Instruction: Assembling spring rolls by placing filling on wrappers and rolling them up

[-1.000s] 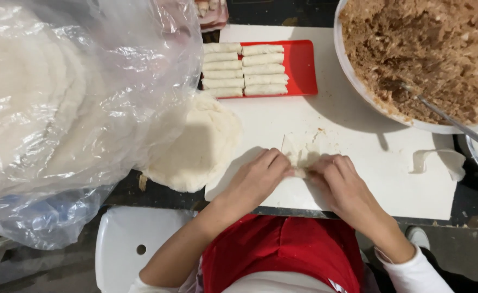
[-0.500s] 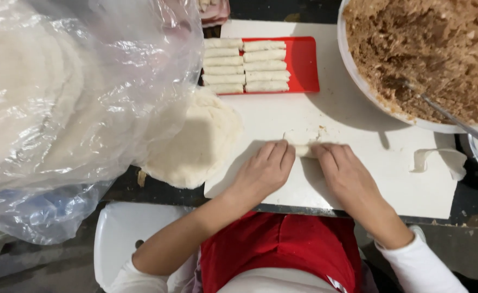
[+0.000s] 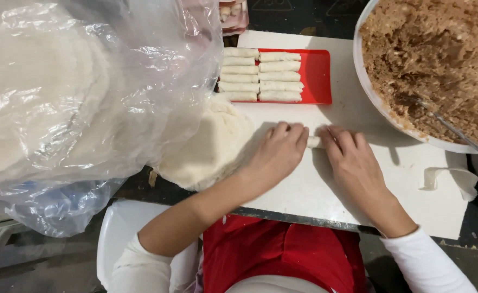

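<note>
My left hand (image 3: 278, 152) and my right hand (image 3: 353, 163) lie palm down side by side on a white board (image 3: 412, 211). Both press on a thin white wrapper roll (image 3: 315, 142), of which only a short piece shows between the fingers. Just beyond the hands sits a red tray (image 3: 317, 76) with two columns of finished white rolls (image 3: 260, 76). A stack of round white wrappers (image 3: 209, 144) lies to the left of my left hand. A big white bowl of brown minced filling (image 3: 439, 59) stands at the far right.
A large clear plastic bag (image 3: 76, 108) with more round wrappers fills the left side. A metal utensil (image 3: 456, 130) sticks out of the bowl. A torn scrap of wrapper (image 3: 450, 179) lies on the board's right part. A white stool (image 3: 122, 239) is below, left.
The flat wrapper has been rolled up into a tight roll. Both hands have slid forward over it, away from my body and toward the red tray.
</note>
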